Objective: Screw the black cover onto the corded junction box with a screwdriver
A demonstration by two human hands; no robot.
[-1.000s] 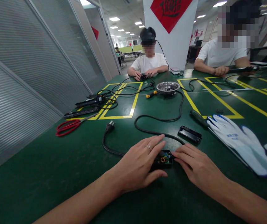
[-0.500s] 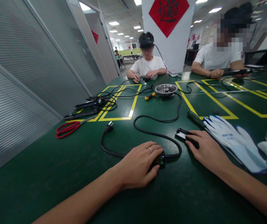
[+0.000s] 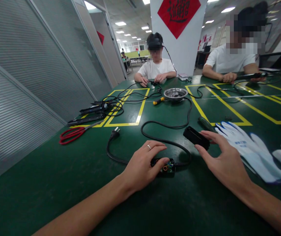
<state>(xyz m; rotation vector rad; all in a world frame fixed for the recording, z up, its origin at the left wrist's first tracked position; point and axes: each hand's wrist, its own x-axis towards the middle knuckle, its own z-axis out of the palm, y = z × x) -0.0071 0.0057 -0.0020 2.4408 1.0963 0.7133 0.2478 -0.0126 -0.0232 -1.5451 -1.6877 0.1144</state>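
Observation:
My left hand (image 3: 142, 164) rests on the green table with its fingers pressed on a small open black box (image 3: 166, 167) that shows coloured wiring inside. A black power cable (image 3: 165, 126) runs from that box in a loop to a plug (image 3: 115, 131). My right hand (image 3: 222, 157) holds a black plastic cover (image 3: 196, 137) between thumb and fingers, lifted just above the table to the right of the box.
White and blue gloves (image 3: 248, 147) and a dark-handled screwdriver (image 3: 205, 124) lie at right. Red scissors (image 3: 72, 134), black tools (image 3: 91, 113), a metal bowl (image 3: 175, 93) and a yellow-handled screwdriver (image 3: 159, 101) lie farther off. Two people sit across the table.
My right hand left the open box, reached right to the black cover, gripped it and raised it off the table. My left hand stayed on the box.

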